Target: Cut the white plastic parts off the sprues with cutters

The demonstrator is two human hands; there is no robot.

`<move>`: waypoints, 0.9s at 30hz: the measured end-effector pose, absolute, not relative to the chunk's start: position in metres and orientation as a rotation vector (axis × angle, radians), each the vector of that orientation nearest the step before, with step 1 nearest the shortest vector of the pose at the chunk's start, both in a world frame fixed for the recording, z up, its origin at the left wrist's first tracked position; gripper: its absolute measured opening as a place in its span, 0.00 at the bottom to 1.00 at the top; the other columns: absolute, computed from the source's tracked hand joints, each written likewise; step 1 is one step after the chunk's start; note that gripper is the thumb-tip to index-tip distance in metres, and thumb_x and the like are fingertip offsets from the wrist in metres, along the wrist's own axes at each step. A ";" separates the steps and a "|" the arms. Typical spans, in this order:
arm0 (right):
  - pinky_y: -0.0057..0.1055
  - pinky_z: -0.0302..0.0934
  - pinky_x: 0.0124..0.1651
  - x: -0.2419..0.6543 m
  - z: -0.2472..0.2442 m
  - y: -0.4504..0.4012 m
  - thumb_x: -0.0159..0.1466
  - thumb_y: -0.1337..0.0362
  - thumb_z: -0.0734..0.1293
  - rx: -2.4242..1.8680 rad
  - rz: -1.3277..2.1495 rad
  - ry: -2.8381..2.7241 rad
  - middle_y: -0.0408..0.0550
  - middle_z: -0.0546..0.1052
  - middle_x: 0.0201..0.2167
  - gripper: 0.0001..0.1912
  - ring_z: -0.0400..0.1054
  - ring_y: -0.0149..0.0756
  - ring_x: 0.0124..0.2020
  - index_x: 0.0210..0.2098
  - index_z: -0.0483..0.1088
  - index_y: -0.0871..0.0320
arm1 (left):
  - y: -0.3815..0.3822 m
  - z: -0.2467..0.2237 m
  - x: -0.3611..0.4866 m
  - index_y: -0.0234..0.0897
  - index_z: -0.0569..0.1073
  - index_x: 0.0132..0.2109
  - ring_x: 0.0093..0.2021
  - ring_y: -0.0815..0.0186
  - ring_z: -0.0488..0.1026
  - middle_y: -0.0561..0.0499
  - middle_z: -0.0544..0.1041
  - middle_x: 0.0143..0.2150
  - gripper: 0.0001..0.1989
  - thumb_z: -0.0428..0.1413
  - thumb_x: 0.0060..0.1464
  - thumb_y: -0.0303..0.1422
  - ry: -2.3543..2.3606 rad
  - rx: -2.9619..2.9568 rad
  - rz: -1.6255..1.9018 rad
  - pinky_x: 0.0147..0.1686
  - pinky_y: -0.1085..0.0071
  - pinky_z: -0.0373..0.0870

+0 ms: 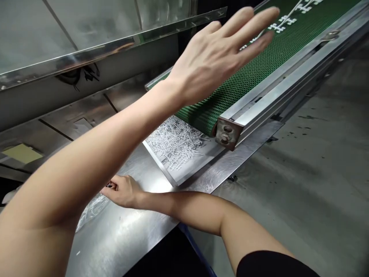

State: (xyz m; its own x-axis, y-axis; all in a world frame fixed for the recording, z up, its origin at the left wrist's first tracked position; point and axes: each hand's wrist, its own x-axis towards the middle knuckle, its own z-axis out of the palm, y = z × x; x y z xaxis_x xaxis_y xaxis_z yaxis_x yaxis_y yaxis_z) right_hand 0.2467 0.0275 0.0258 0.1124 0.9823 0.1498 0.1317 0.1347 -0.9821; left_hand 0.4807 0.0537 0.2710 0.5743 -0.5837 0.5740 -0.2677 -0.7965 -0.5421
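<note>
My left hand (215, 57) is raised over the green mesh conveyor belt (248, 80), its fingers stretched out and holding nothing. Just past its fingertips, white branched plastic pieces (284, 24) lie on the belt. Lower down, my right hand (122, 191) is closed, reaching left beneath my left forearm. A small dark thing shows at its curled fingers, too small to make out. Beside that hand, clear plastic film (93, 209) lies on the metal table, partly hidden by my left arm. Many small white pieces (175, 144) fill part of a tray under the belt's end.
The tray (191, 171) has a raised metal rim and stands on the shiny metal table (132, 231). An aluminium rail (273, 88) with a rusty end plate edges the belt. Behind are metal panels with a long ledge (95, 54). A yellow sheet (22, 153) lies at far left.
</note>
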 end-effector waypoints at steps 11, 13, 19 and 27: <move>0.28 0.60 0.40 0.244 0.023 0.028 0.69 0.57 0.78 -1.143 0.882 -1.314 0.33 0.71 0.23 0.06 0.70 0.32 0.31 0.41 0.81 0.51 | 0.020 0.296 0.465 0.15 0.77 0.41 0.67 0.37 0.80 0.38 0.82 0.49 0.20 0.40 0.73 0.14 -0.083 -2.391 -0.254 0.57 0.40 0.72; 0.28 0.60 0.41 0.244 0.021 0.028 0.70 0.58 0.78 -1.129 0.873 -1.325 0.33 0.71 0.23 0.06 0.70 0.31 0.31 0.41 0.81 0.51 | 0.019 0.298 0.449 0.19 0.78 0.42 0.64 0.39 0.83 0.42 0.83 0.48 0.17 0.45 0.72 0.12 -0.167 -2.395 -0.306 0.58 0.41 0.74; 0.27 0.60 0.38 0.244 0.018 0.027 0.70 0.57 0.78 -1.114 0.862 -1.338 0.34 0.72 0.25 0.06 0.69 0.31 0.31 0.41 0.82 0.52 | 0.030 0.299 0.360 0.25 0.80 0.52 0.57 0.42 0.87 0.47 0.80 0.41 0.13 0.50 0.77 0.24 -0.426 -2.455 -0.648 0.55 0.42 0.78; 0.30 0.65 0.38 0.252 0.012 0.036 0.68 0.56 0.75 -1.096 0.898 -1.290 0.40 0.77 0.27 0.09 0.73 0.37 0.32 0.39 0.81 0.54 | 0.021 0.184 0.152 0.39 0.80 0.48 0.41 0.64 0.81 0.48 0.84 0.46 0.04 0.61 0.72 0.26 -0.458 -2.839 -1.199 0.39 0.67 0.77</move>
State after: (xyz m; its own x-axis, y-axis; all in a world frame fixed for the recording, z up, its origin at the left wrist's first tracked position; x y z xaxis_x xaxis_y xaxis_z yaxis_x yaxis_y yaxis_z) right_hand 0.2518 0.0364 0.0123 0.0994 0.9564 0.2747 0.0748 0.2681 -0.9605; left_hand 0.1519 0.0206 0.1841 0.6604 0.2580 0.7052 0.2782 -0.9564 0.0894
